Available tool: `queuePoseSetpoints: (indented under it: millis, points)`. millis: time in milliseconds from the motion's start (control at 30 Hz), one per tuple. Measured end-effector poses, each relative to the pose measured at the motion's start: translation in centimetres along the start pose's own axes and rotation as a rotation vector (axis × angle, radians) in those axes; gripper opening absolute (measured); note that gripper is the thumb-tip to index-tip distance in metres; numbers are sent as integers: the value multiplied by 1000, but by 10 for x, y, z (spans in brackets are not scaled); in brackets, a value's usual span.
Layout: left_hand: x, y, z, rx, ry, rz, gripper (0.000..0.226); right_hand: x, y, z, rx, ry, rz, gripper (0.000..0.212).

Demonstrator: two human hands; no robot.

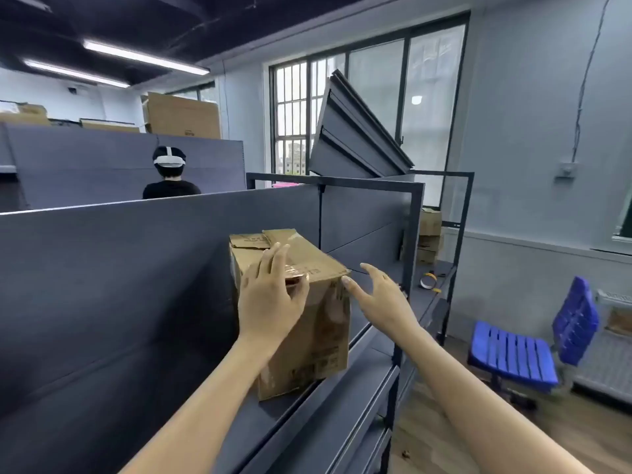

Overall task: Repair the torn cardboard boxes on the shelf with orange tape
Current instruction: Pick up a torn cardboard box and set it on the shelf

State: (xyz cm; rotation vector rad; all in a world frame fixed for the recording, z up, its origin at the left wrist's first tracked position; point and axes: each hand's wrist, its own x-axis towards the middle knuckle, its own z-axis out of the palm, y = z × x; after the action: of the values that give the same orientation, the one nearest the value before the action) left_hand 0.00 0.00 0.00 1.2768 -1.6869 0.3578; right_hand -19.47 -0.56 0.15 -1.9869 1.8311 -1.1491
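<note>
The left hand (270,302) lies with straight fingers over the cardboard box (307,336) top, a roll of tape (297,278) beneath them; whether it grips the roll I cannot tell. The right hand (379,299), spread and empty, reaches at the box's near right corner on the shelf (342,405)

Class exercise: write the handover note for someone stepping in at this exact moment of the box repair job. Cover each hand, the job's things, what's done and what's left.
Left hand: on the top front edge of the cardboard box, grip round a tape roll.
Right hand: open, beside the box's right corner.
Box stands upright on the shelf; its top flaps look torn and untaped.
Another roll lies further along the shelf.
Done: no orange tape visible on the box.
Left: tape the tears.
</note>
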Motion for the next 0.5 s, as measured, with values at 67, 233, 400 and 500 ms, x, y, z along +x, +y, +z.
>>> queuePoseSetpoints:
  millis: [67, 233, 400, 500]
  points:
    - [-5, -7, 3, -82, 94, -54, 56, 5, -3, 10, 105, 5, 23, 71]
    - [-22, -15, 10, -406, 141, -367, 74, 13, -14, 38, 420, 3, 98, 60]
    - [-28, -13, 15, -778, 126, -718, 95, 22, -16, 52, 590, 19, 143, 66]
    - [-29, -13, 19, -936, 119, -845, 95, 25, -15, 55, 636, 22, 159, 63]
